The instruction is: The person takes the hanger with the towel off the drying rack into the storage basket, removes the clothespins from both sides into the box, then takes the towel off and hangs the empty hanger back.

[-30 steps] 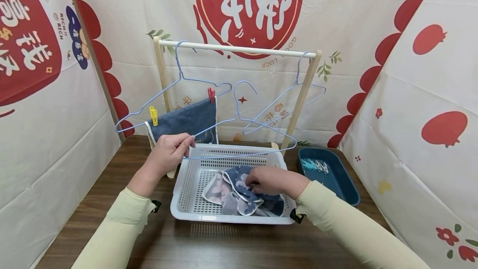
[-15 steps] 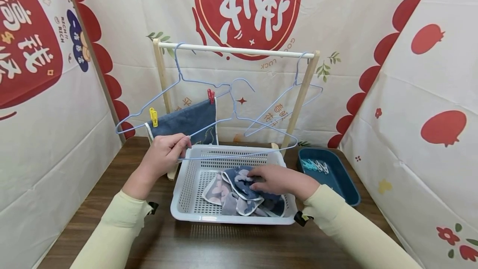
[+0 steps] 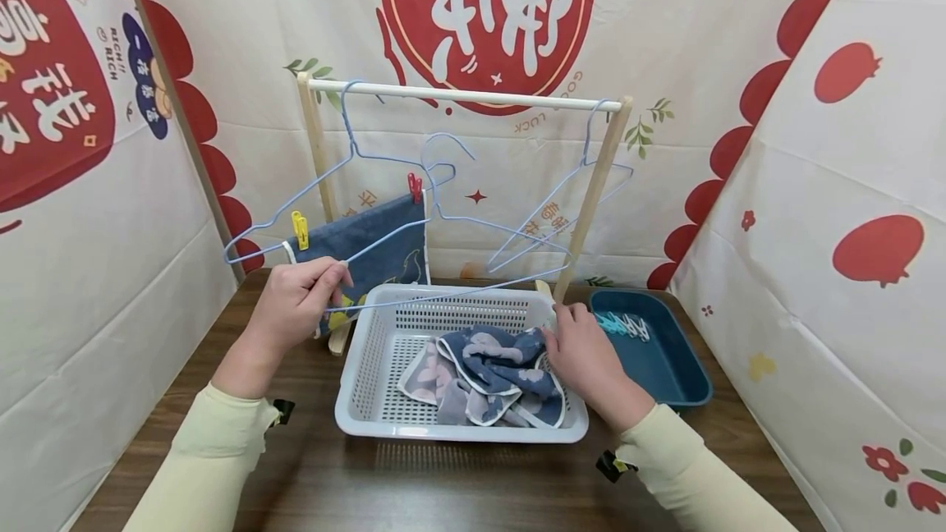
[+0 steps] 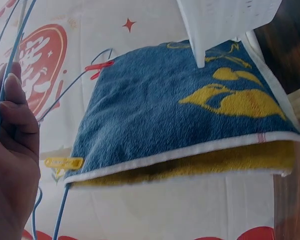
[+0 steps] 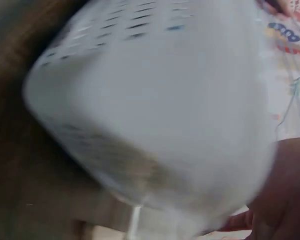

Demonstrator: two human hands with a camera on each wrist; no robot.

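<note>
My left hand (image 3: 299, 298) pinches the left corner of a blue wire clothes hanger (image 3: 433, 195), held tilted above the white basket (image 3: 458, 433). My right hand (image 3: 587, 364) is over the basket's right back corner, fingers extended near the rim, below the hanger's right end; no object shows in it. Crumpled small towels (image 3: 473, 388), blue-grey and pink with flower patterns and white edging, lie in the basket. Behind my left hand, a dark blue towel (image 4: 140, 105) hangs from another hanger by a yellow clothespin (image 4: 64, 163) and a red clothespin (image 4: 99, 66).
A wooden drying rack (image 3: 473, 94) stands behind the basket, with a bare blue hanger (image 3: 586, 161) at its right end. On the right, a dark blue tray (image 3: 680, 351) holds white and turquoise clothespins (image 3: 624, 325). Printed cloth walls surround the table (image 3: 414, 491).
My right hand has left the towels in the basket and moved right and back to the rim. My left hand has shifted left with the hanger, which tilts more.
</note>
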